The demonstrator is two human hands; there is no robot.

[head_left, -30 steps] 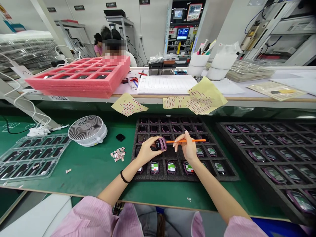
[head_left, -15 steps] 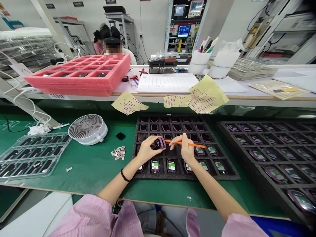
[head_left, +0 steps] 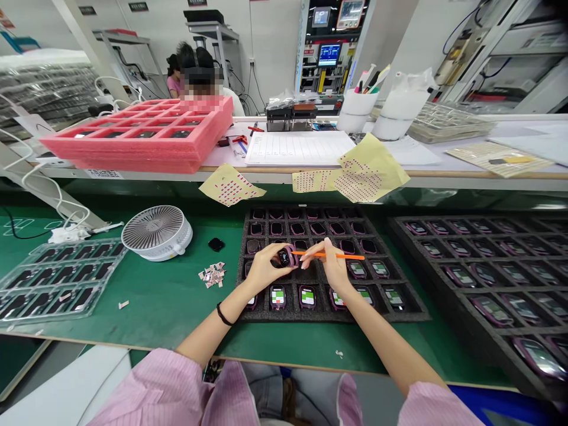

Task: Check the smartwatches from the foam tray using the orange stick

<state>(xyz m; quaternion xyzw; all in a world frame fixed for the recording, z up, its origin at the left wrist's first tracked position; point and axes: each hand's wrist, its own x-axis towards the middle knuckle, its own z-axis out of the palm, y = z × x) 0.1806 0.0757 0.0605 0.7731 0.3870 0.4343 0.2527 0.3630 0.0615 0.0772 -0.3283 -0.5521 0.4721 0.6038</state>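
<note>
Left hand (head_left: 265, 269) clenched firmly around a purple-cased smartwatch (head_left: 284, 257). Right fingertips (head_left: 327, 244) pinching a slim orange stick (head_left: 350, 257), its tip steady against the watch, above a black foam tray (head_left: 310, 315).

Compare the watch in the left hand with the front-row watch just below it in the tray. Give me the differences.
The held purple-rimmed watch is gripped off the tray in the left hand, while the front-row watch lies in a slot of the black foam tray. The held watch is tilted and shows a dark face; the front-row watch lies flat and shows a green, red and white face. Both have a purple rim.
</note>
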